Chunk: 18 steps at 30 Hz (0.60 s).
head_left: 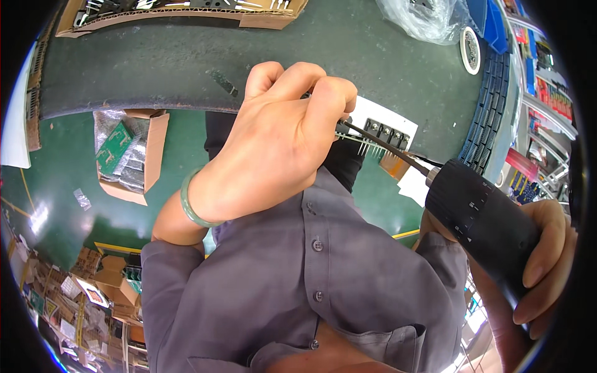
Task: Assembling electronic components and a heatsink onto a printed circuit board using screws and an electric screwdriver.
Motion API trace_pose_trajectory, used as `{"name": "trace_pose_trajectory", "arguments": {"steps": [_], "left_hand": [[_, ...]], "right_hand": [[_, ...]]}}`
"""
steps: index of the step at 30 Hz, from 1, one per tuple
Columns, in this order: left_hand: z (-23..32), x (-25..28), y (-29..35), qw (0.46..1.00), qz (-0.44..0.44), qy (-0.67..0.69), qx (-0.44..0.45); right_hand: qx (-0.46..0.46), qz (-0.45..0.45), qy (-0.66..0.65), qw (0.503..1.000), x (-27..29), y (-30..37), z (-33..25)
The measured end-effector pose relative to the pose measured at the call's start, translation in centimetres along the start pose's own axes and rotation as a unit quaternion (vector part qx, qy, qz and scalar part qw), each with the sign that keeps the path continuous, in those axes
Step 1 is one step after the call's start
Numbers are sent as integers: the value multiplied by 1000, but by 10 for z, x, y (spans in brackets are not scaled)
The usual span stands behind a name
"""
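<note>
My right hand [550, 261] is wrapped round a black electric screwdriver [482, 214] with a dial scale on its body. Its long thin bit points up and left, the tip meeting a small dark part beside my left fingertips. My left hand [273, 133], a green bangle at its wrist, is closed with curled fingers at the bench's near edge. What lies inside those fingers is hidden by the hand. Just right of them, black terminal blocks [387, 134] with screws sit in a row against a white surface, thin pins showing below.
The dark bench top [168, 65] bears a cardboard tray [267, 20] of small parts, a clear plastic bag [418, 22], a round white dish [471, 50] and black strips [491, 105]. Below on the floor stands an open box [155, 158] holding a green circuit board [114, 148].
</note>
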<state>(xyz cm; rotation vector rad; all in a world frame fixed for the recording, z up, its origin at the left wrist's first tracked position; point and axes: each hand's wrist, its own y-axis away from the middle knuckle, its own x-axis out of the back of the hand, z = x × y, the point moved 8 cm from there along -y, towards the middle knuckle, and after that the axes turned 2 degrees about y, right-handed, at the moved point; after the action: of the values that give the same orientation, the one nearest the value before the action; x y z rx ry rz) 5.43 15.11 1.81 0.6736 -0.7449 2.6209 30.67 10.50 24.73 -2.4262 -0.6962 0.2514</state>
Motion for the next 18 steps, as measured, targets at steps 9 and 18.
{"name": "trace_pose_trajectory", "arguments": {"steps": [9, 18], "left_hand": [[0, 2, 3, 999, 26, -15, -15], [9, 4, -2, 998, 21, -54, -9]], "right_hand": [[-48, -22, 23, 998, -66, -40, 117], [-11, -125, -2, 992, -75, -56, 116]]}}
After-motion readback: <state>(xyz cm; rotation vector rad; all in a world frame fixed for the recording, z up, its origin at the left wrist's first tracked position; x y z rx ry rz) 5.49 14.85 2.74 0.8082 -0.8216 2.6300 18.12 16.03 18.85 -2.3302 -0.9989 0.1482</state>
